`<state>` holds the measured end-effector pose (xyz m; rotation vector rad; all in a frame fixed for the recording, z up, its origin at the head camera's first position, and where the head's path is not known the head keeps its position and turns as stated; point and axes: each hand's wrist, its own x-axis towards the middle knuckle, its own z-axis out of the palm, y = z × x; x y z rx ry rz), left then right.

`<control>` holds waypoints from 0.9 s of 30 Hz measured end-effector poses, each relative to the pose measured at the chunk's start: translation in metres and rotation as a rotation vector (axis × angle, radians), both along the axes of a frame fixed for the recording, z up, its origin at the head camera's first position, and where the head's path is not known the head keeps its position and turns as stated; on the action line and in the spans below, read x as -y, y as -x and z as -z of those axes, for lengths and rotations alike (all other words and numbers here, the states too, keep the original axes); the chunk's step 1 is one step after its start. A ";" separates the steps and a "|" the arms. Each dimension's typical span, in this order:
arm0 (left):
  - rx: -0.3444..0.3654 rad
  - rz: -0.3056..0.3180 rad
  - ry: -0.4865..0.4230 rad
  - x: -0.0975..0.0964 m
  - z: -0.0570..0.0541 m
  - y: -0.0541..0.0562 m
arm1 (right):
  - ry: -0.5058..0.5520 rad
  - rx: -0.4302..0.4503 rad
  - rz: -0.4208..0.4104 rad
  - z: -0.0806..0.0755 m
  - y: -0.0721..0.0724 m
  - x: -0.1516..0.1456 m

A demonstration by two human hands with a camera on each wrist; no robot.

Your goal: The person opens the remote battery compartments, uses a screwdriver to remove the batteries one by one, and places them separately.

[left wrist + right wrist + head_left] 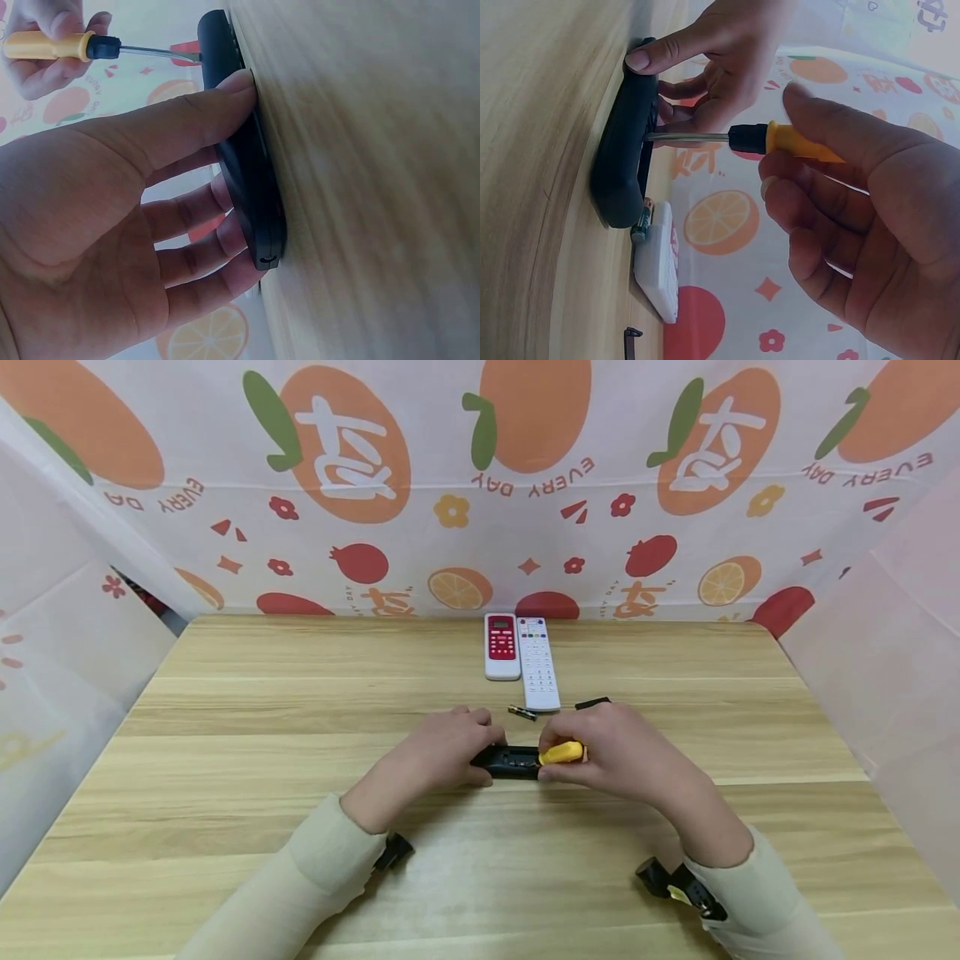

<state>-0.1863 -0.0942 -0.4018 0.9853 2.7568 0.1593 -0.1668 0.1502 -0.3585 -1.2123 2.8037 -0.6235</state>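
Observation:
A black remote control (517,762) lies on the wooden table with its recessed side up. My left hand (447,749) grips its left end, thumb on the near side and fingers along the far side. With my right hand (621,750) I hold a screwdriver (802,144) by its yellow handle, between thumb and fingers. The metal shaft points down, its tip at the recess in the right wrist view. Just beyond the remote lies a small battery (522,712). A thin black piece (592,702) lies behind my right hand, partly hidden by it.
Toward the back edge of the table (262,735) lie a white remote with a red face (502,652) and a longer white remote (538,664), side by side. A fruit-patterned cloth (420,543) hangs behind, with pale sheets at both sides.

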 end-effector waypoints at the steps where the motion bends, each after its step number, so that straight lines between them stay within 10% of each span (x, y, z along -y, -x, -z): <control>1: 0.002 0.000 -0.001 0.000 0.000 0.000 | 0.003 0.004 -0.002 0.000 0.000 0.000; 27: -0.002 0.006 0.001 -0.001 0.000 0.001 | 0.001 0.057 0.049 0.008 0.005 0.002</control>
